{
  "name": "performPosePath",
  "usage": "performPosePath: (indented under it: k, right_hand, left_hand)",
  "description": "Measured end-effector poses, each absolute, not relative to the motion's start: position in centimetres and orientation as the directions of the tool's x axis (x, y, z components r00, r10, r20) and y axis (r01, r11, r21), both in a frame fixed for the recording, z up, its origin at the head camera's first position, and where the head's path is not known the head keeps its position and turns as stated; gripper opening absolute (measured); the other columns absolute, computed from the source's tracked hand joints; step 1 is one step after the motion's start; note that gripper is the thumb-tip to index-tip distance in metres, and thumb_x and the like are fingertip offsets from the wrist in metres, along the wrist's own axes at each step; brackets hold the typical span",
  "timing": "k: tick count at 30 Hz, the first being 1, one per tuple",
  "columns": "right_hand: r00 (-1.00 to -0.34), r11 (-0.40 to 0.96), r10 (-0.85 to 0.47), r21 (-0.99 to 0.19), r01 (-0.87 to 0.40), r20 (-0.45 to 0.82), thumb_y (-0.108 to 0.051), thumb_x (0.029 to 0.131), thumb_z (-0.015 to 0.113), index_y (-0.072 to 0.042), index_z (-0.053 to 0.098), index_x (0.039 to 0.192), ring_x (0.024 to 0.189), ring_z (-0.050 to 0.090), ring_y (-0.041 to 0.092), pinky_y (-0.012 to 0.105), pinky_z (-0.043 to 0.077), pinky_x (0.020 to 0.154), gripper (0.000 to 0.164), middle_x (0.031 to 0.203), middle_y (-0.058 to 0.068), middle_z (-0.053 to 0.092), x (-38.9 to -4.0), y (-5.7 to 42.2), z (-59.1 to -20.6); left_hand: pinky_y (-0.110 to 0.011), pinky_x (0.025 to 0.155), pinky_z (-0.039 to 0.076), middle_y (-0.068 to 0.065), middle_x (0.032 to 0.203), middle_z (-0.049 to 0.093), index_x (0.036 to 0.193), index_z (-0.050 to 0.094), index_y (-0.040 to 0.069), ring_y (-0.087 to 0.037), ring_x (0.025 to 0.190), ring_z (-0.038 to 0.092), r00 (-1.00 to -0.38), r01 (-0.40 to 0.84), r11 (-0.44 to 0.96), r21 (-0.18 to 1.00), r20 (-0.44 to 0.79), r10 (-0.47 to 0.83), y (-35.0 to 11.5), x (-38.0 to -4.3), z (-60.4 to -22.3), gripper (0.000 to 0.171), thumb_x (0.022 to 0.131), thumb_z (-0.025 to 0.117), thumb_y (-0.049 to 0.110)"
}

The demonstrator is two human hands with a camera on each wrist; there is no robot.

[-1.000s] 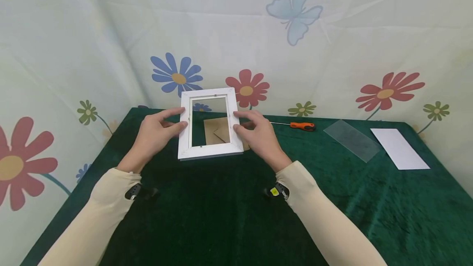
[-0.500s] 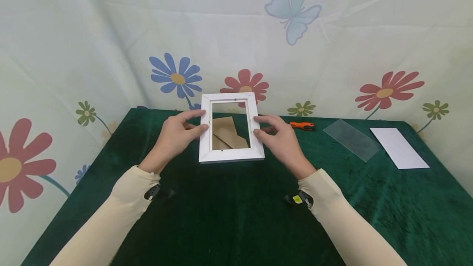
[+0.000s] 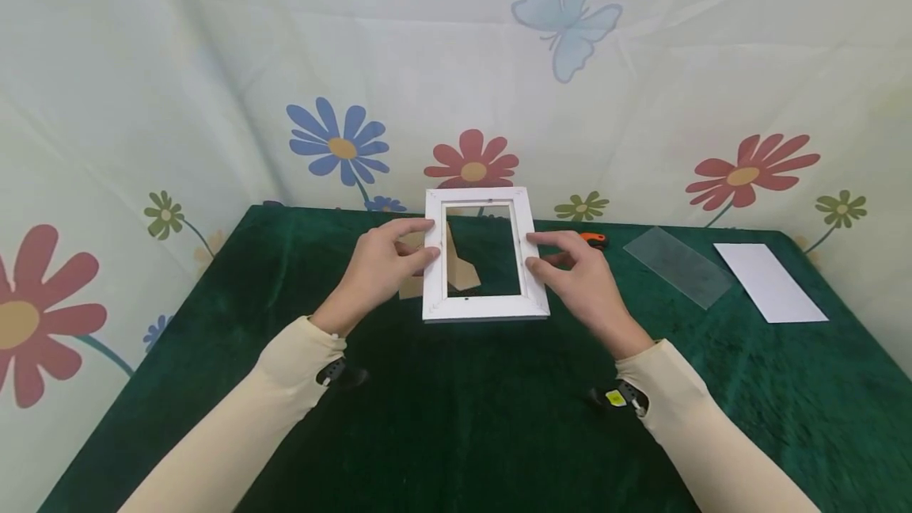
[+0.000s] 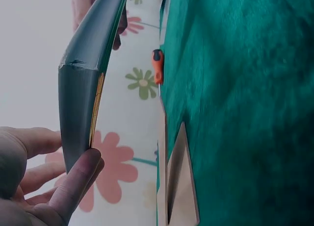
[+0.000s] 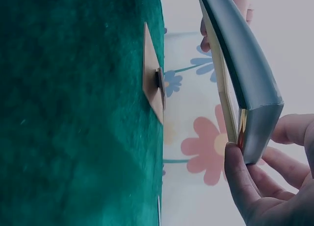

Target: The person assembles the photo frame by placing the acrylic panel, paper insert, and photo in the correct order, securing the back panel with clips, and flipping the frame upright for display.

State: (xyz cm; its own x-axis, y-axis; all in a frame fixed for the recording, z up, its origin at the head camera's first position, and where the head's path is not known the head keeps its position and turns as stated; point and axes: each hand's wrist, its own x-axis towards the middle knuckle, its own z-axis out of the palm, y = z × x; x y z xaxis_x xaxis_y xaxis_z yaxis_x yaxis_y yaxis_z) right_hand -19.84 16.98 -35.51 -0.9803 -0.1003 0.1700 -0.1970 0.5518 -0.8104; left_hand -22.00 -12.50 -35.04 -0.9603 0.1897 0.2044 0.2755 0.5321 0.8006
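Both hands hold a white picture frame [image 3: 484, 308] up above the table, its opening see-through. The left hand [image 3: 376, 266] pinches the left side between thumb and fingers, while the right hand [image 3: 586, 282] grips the opposite side likewise. From the left wrist camera, the frame's thick outer edge [image 4: 78, 103] looks grey, with the thumb pressed on one face. The right wrist view has the frame [image 5: 260, 96] tilted, pinched near its corner. Behind it on the table lies a brown backing board [image 3: 463, 275] with a raised stand flap, partly hidden by the frame and left hand.
A screwdriver with an orange and black handle [image 3: 594, 240] lies at the back, partly covered by the right hand. Farther right rest a clear sheet [image 3: 677, 266] and a white rectangular card [image 3: 771, 283]. Green cloth [image 3: 456, 418] covers the table; a flowered curtain [image 3: 456, 38] hangs behind.
Both hands have carried the picture frame to the right and slightly lower, across the brown board. The screwdriver is now mostly hidden. The sheet and card stay put.
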Motion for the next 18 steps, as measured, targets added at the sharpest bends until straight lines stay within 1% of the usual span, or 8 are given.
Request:
performPosePath:
  k: [5,9,14,18]
  right_hand:
    - [-0.983,0.563,-0.092,-0.806,-0.185,0.161,-0.025,0.103,0.071,-0.014,0.065,0.147,0.116,0.065,0.035,0.047,0.059,0.089,0.045,0.152,0.011,0.055,-19.5,18.2,-35.7]
    - [-0.984,0.575,-0.083,-0.798,-0.179,0.16,-0.027,0.103,0.071,-0.014,0.064,0.148,0.115,0.065,0.034,0.043,0.059,0.087,0.047,0.151,0.011,0.055,-19.1,19.1,-35.8]
    - [-0.984,0.59,-0.078,-0.789,-0.173,0.157,-0.027,0.104,0.071,-0.013,0.063,0.148,0.111,0.065,0.033,0.039,0.058,0.085,0.047,0.15,0.012,0.054,-18.4,20.1,-36.0]
    - [-0.986,0.608,-0.08,-0.776,-0.167,0.149,-0.028,0.104,0.071,-0.012,0.063,0.148,0.11,0.066,0.033,0.037,0.056,0.083,0.048,0.148,0.013,0.055,-17.9,20.9,-36.3]
  left_hand:
    - [-0.043,0.082,0.064,-0.013,0.141,0.065,0.149,0.06,0.009,-0.029,0.105,0.076,-0.957,0.286,0.538,0.793,0.21,0.2,-11.3,-22.1,-35.3,0.055,0.098,0.079,0.019]
    - [-0.04,0.079,0.065,-0.014,0.141,0.065,0.149,0.061,0.009,-0.027,0.102,0.076,-0.952,0.302,0.533,0.791,0.217,0.217,-10.5,-22.1,-35.6,0.056,0.097,0.08,0.018]
    - [-0.038,0.075,0.065,-0.013,0.14,0.063,0.149,0.061,0.008,-0.027,0.101,0.076,-0.944,0.314,0.465,0.828,0.22,0.246,-9.5,-21.8,-35.8,0.057,0.096,0.081,0.013]
    - [-0.036,0.075,0.065,-0.014,0.134,0.066,0.146,0.063,0.004,-0.027,0.1,0.077,-0.935,0.332,0.429,0.84,0.231,0.27,-8.6,-21.8,-36.1,0.054,0.096,0.081,0.01]
